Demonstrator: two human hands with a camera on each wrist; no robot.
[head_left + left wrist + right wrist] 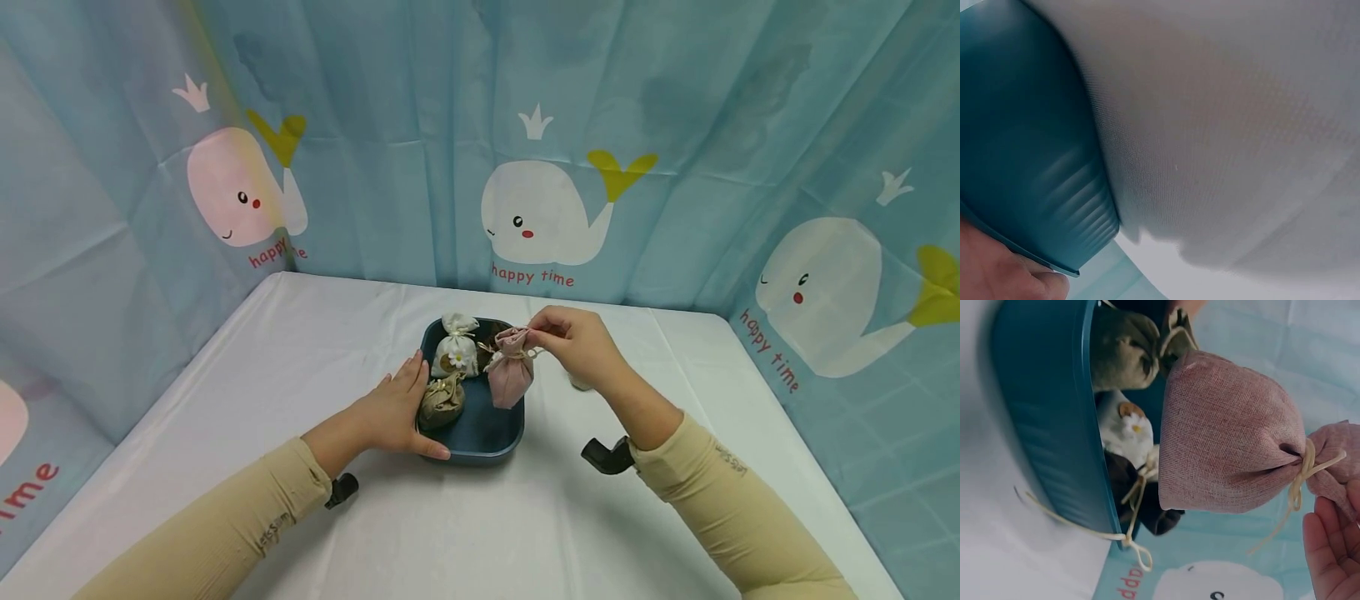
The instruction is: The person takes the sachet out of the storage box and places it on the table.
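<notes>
A pink cloth drawstring pouch [511, 382] hangs over the right part of a dark blue bin [480, 457]. My right hand [581, 343] pinches its gathered neck, above the tied cord. In the right wrist view the pink pouch [1229, 437] fills the middle, bottom toward the bin. My left hand [390, 408] rests along the bin's left side, thumb spread over the near rim and fingers at the left rim. Inside the bin lie a white pouch with a daisy [456, 354], an olive pouch [442, 402] and a dark brown pouch [1121, 481], partly hidden behind the pink one in the head view.
A small pale object [579, 382] sits on the white-covered table [465, 533], partly behind the right wrist. Black devices [609, 456] are worn near both wrists. A blue curtain [375, 208] with whale prints surrounds the table's back and sides.
</notes>
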